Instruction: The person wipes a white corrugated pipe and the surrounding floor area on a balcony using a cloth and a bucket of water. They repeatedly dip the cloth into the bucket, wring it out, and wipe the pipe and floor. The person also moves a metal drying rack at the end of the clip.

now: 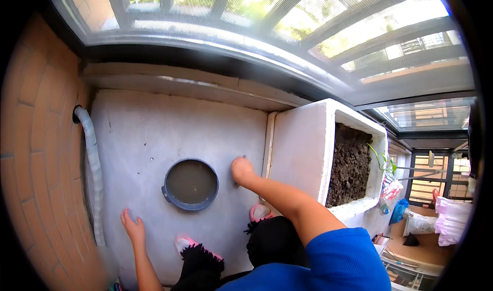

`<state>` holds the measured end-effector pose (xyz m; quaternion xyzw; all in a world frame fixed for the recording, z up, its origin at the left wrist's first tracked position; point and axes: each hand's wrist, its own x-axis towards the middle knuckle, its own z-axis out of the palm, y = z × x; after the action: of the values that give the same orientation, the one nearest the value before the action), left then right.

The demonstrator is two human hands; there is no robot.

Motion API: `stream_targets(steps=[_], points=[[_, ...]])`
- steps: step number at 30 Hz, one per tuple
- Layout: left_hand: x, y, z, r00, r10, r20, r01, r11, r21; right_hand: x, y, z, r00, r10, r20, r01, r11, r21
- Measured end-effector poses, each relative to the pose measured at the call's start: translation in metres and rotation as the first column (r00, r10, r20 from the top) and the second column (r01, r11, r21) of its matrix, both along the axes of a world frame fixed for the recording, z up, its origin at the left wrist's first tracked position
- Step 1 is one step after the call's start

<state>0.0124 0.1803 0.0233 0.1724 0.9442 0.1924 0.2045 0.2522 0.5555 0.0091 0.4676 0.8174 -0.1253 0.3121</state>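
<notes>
A round blue-grey basin with a small side handle stands on the pale surface in front of me, holding murky grey-brown water. To its right, my right hand is closed and pressed down near the surface. A bit of something dark shows beneath it, but what the fingers grip is hidden. Lower left of the basin, my left hand hovers with thumb and fingers apart, holding nothing.
A white planter box full of dark soil stands on the right, a green plant at its edge. A pale hose runs down the brick wall. Screened windows line the far side. Several bags lie far right.
</notes>
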Motion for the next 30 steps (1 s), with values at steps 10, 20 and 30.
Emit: stream_targets(steps=[10, 20, 30], points=[[-0.006, 0.039, -0.004, 0.922, 0.112, 0.371, 0.064, 0.900, -0.432, 0.002, 0.098, -0.001, 0.993, 0.047, -0.112, 0.003, 0.912, 0.410], [-0.003, 0.066, -0.004, 0.881, 0.209, 0.425, 0.084, 0.814, -0.575, -0.036, 0.134, -0.029, 0.962, -0.261, -0.075, 0.259, 0.800, 0.541], [-0.004, 0.060, -0.007, 0.867, 0.222, 0.447, 0.090, 0.811, -0.579, -0.043, 0.096, 0.001, 0.787, -0.328, -0.523, 0.520, 0.809, 0.274]])
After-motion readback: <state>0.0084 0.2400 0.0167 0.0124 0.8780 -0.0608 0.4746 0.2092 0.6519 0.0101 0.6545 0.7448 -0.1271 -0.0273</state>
